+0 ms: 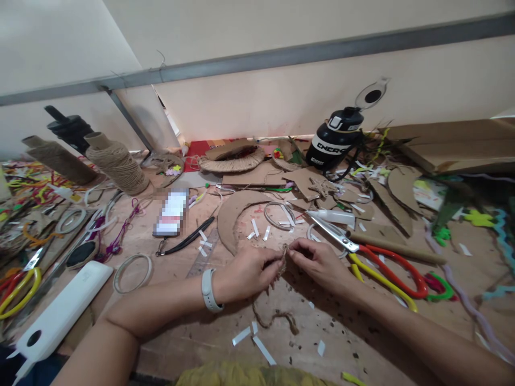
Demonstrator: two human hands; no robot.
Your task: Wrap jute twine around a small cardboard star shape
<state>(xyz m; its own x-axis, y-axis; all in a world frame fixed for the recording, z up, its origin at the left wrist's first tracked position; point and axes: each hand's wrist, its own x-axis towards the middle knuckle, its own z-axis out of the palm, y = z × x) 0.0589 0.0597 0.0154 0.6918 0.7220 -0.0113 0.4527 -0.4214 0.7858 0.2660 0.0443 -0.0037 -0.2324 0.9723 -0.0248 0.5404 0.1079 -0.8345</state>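
well, brown twine (285, 260) sits between left fingers (272, 269) and right fingers (298, 248) (both pinched narrow on it).

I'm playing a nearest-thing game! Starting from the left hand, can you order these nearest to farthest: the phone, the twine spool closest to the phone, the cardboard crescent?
In the head view, from the left hand:
1. Cardboard crescent, just beyond the hand.
2. Phone, off to the left.
3. Twine spool, farther left, behind the phone.
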